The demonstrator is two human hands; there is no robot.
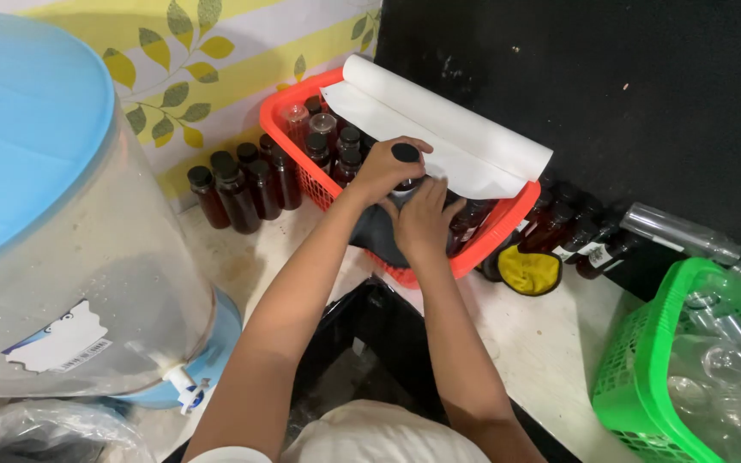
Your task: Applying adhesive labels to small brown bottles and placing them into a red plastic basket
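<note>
Two bare forearms reach up from the bottom edge toward a dark bottle with a black cap (405,153), held upright over the near side of a red plastic basket (508,225). Left hand (383,169) wraps the bottle near its neck, its grip closed around it. Right hand (424,219) cups the bottle lower down, fingers pressed against it and a dark grey cloth (376,231) beneath. More capped dark bottles (336,146) fill the basket, and a white paper roll (460,129) lies across its far rim. Another row of dark bottles (237,184) stands on the tabletop (542,343) to the left. A large clear water dispenser with a blue lid (36,214) stands at far left; a green basket of clear empty bottles (645,369) sits at right.
</note>
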